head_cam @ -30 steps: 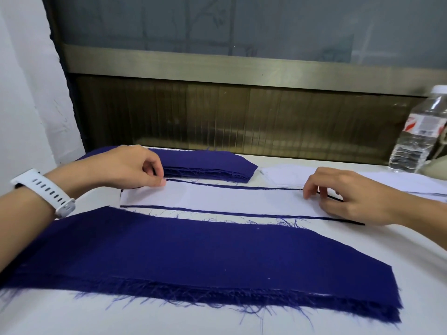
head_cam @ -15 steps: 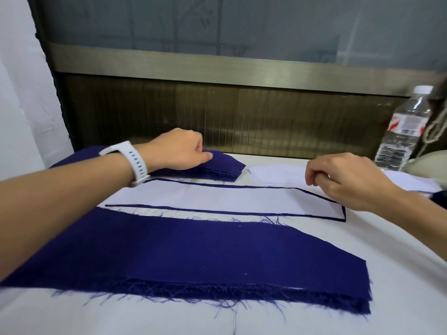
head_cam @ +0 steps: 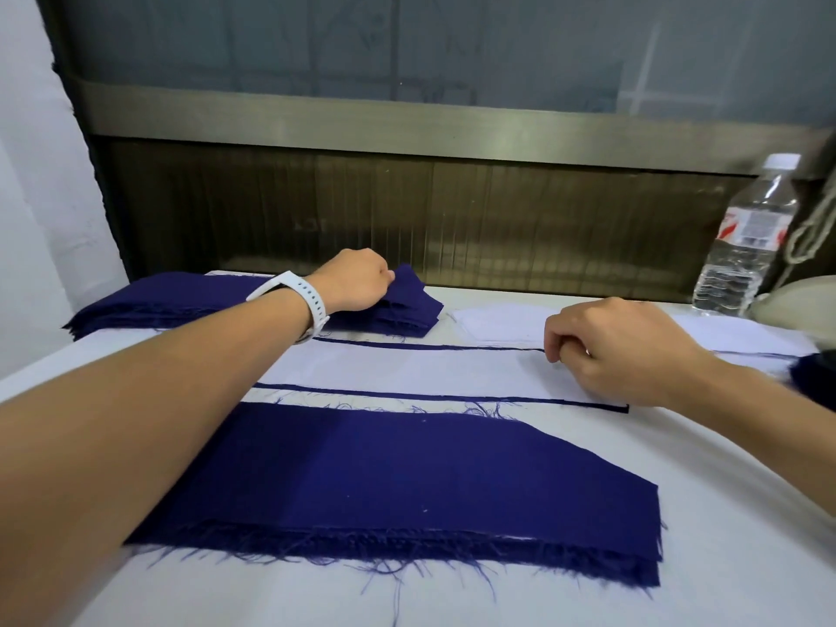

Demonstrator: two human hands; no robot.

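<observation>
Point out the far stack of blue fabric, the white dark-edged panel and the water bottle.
far stack of blue fabric (head_cam: pixel 409 310): head view, on its right end.
white dark-edged panel (head_cam: pixel 429 371): head view, on its bare middle.
water bottle (head_cam: pixel 752 228): head view, on its label.

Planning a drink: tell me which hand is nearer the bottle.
Right. The right hand rests on the white strip left of the bottle; the left hand grips the blue stack, farther left.

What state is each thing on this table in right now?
blue stack, top piece's end lifted
left hand, grips that top piece
right hand, curled on the white strip; pinch unclear
white strip, flat
near blue piece, flat, frayed
water bottle, upright, capped
</observation>
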